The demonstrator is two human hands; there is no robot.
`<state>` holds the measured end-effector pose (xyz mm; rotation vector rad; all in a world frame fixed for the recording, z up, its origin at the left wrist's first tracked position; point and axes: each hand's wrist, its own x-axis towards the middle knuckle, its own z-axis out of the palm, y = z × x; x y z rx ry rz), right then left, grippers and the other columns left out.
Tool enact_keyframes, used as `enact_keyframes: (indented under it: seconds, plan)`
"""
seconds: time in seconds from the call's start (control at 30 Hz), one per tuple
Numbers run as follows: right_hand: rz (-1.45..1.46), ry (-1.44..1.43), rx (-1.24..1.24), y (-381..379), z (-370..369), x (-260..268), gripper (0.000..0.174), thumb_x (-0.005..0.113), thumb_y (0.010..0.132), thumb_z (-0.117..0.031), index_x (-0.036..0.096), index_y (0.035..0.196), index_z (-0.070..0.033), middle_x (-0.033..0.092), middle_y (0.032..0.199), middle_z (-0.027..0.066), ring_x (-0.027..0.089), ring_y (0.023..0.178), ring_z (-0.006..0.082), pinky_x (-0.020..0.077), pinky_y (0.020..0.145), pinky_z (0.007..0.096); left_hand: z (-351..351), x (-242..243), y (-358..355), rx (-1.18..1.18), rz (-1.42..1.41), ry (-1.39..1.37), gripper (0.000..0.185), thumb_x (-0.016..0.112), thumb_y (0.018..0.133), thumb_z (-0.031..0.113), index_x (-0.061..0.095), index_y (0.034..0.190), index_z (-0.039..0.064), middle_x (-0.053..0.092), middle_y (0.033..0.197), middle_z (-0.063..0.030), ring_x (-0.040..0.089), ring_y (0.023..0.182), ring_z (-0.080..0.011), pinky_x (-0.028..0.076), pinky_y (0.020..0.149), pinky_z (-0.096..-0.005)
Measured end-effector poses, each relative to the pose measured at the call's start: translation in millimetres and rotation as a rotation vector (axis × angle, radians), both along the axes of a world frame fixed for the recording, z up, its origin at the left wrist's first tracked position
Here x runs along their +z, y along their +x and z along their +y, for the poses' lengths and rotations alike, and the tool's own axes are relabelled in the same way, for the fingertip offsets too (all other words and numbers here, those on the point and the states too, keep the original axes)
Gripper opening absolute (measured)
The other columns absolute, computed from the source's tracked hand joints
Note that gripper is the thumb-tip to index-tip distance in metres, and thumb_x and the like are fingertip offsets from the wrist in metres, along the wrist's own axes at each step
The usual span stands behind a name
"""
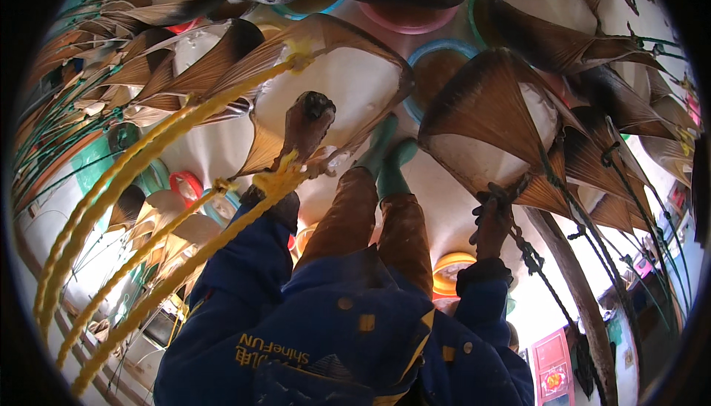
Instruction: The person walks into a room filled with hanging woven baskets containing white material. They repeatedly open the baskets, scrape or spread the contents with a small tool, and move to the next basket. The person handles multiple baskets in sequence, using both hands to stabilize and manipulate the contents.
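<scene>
Brown pleated cloths hang by their corners on ropes, with pale material inside. My left hand [311, 120], dark at the knuckles, is closed in a fist over the hollow of one hanging cloth [372, 45]; nothing shows in it, though its inner side is hidden. Thick yellow ropes [166, 128] are tied to this cloth's corners and cross in front of my left forearm. My right hand [493, 211], with darkened fingers, grips the near corner of a second hanging cloth [483, 106]. A dark knotted rope [532, 259] hangs beside that hand.
Basins stand on the floor beneath, among them a blue one [408, 103], a pink one [411, 29] and an orange one [451, 273]. More hanging cloths and green ropes [72, 112] crowd both sides. A wooden pole [577, 289] leans at the right, near a red door [552, 370].
</scene>
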<state>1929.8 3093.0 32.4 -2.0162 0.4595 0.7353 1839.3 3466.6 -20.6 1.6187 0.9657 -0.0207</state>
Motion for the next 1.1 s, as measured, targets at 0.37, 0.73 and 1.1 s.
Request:
enact_keyframes:
  seconds: [0.37, 0.73, 1.1]
  plan:
    - [-0.047, -0.036, -0.295, -85, -23, 61, 0.033, 0.069, 0.083, -0.018, 0.059, 0.112, -0.004, 0.049, 0.062, -0.0002, 0.041, 0.046, 0.0079, 0.0348, 0.043, 0.023, -3, 100, -73, 0.036, 0.064, -0.11, 0.007, 0.06, 0.084, 0.011, 0.057, 0.08, 0.005, 0.053, 0.064, 0.0019, 0.045, 0.051, -0.0048, 0.037, 0.045, -0.0218]
    - [-0.037, 0.78, -0.225, -146, 79, 168, 0.034, 0.056, 0.087, 0.0, 0.058, 0.121, 0.002, 0.061, 0.107, 0.0057, 0.056, 0.084, 0.0099, 0.0457, 0.071, 0.0219, -27, 196, -73, -0.641, -0.368, 0.127, 0.016, 0.066, 0.071, 0.003, 0.058, 0.085, 0.001, 0.057, 0.082, -0.0093, 0.057, 0.075, -0.0212, 0.048, 0.068, -0.0318]
    - [-0.67, 0.334, 0.033, -151, 60, 240, 0.048, 0.07, 0.078, -0.003, 0.059, 0.125, -0.006, 0.043, 0.082, -0.0011, 0.04, 0.071, 0.0082, 0.0351, 0.062, 0.022, -108, 262, -20, -1.087, -0.837, 0.263, 0.02, 0.068, 0.069, 0.005, 0.058, 0.086, 0.004, 0.058, 0.084, -0.0103, 0.058, 0.08, -0.028, 0.048, 0.072, -0.036]
